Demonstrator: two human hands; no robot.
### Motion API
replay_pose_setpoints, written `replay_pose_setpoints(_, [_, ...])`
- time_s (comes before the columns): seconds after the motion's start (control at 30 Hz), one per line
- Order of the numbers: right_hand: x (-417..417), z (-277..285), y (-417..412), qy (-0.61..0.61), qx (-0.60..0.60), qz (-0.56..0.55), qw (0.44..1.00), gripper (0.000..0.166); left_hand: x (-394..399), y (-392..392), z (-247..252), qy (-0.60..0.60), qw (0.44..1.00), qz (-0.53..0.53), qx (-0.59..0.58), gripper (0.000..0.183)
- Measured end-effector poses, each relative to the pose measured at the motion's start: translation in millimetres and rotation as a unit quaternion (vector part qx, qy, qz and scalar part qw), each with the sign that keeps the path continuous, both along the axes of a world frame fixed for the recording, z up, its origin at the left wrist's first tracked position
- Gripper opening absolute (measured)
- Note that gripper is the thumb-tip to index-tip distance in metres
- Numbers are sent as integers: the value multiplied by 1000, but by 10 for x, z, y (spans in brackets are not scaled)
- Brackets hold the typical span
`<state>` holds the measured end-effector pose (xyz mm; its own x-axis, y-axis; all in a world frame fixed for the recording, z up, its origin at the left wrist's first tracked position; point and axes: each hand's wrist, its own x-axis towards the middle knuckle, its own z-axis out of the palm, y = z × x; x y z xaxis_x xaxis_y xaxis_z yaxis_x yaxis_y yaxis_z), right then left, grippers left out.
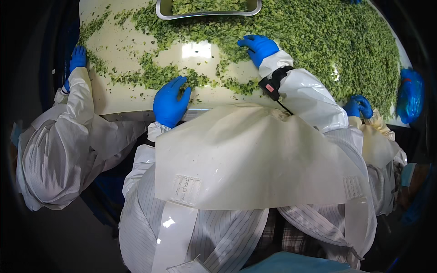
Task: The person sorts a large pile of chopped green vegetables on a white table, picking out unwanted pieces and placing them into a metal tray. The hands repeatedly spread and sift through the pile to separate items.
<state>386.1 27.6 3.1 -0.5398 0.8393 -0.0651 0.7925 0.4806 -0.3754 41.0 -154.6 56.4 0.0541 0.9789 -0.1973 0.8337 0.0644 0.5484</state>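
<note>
My left hand (170, 102), in a blue glove, rests at the near edge of a white table (112, 63). Its thumb stands apart from the fingers and it holds nothing. Just beyond its fingertips runs a loose band of small green dried leaf flakes (153, 73). Further out and to the right, my right hand (261, 49), gloved in blue too, reaches over the thicker spread of green flakes (327, 47). Its fingers are slightly bent with a gap to the thumb; no held piece can be seen.
A metal tray (208, 16) of green flakes stands at the far side. Co-workers in white sit close on both sides, one with a gloved hand (78, 58) at the left table edge, another with gloved hands (358, 106) at right. A blue plastic bag (410, 97) hangs at the right edge.
</note>
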Motion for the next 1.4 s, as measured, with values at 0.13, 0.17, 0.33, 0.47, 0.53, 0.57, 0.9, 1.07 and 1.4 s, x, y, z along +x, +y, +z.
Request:
replay_pose_setpoints(0.13, [259, -135, -349, 43, -23, -25, 998, 24, 2, 3, -10, -34, 999, 10, 4, 44])
replay_pose_setpoints(0.17, [323, -148, -375, 108, -68, -27, 991, 26, -3, 24, -14, -42, 999, 10, 6, 44])
replay_pose_setpoints(0.33, [460, -139, -531, 317, -301, -253, 863, 25, 2, 8, -10, -32, 999, 8, 9, 42])
replay_pose_setpoints(0.47, [558, -165, -603, 249, -310, -331, 856, 18, 0, 13, -43, -11, 1000, 15, 13, 41])
replay_pose_setpoints(0.53, [722, -225, -630, 265, -264, -298, 878, 16, 1, 7, -67, -31, 999, 20, 19, 40])
replay_pose_setpoints(0.57, [795, -283, -608, 339, -330, -336, 815, 18, 1, 26, -83, -56, 997, 24, 37, 40])
replay_pose_setpoints(0.9, [2166, -230, -660, 398, -131, -608, 675, 48, 26, -8, -36, -26, 999, 24, 3, 40])
replay_pose_setpoints(1.07, [1879, -173, -902, 534, -351, -290, 713, 51, 30, 11, 13, -47, 998, 32, -21, 39])
replay_pose_setpoints(1.4, [1826, 91, -1257, 298, -403, -301, 811, 40, 55, 12, 44, -28, 999, 31, -29, 42])
